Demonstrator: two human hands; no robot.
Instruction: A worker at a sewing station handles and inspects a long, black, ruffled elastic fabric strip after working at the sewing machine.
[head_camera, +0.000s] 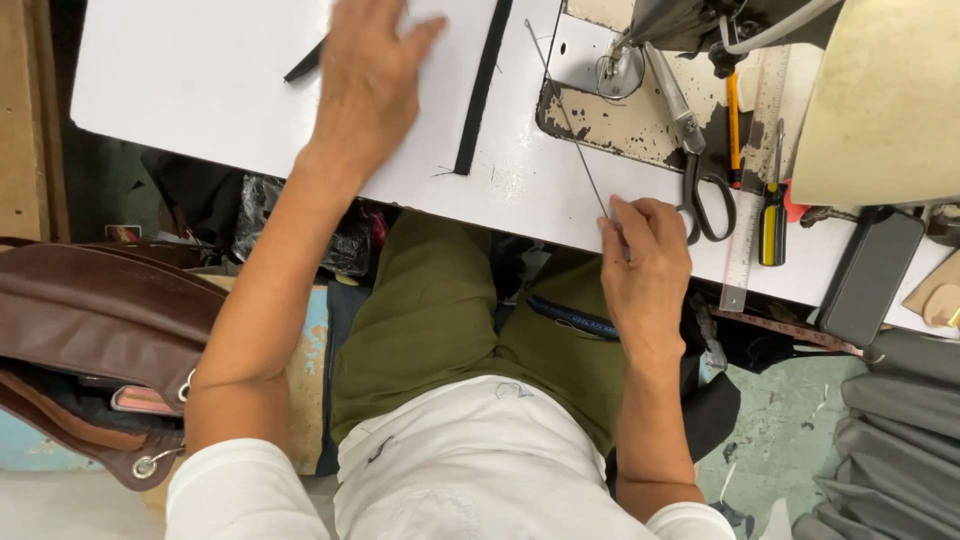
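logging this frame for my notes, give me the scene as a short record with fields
setting: white sewing table with a sewing machine
left hand: flat on the table, beside a black strip
right hand: at the table edge, fingertips on a thin metal rod
tools to the right: scissors, clear ruler, yellow-handled screwdriver
off table: brown leather bag by the left arm

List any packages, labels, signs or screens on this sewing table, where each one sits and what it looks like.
Dark flat rectangular device, probably a phone: at the table's right edge, right of the yellow-handled screwdriver; its face is dark, nothing showing.
Clear plastic ruler with printed markings: lying lengthwise between the black-handled scissors and the screwdriver.
No packages, signs or stuck-on labels are visible on the table.
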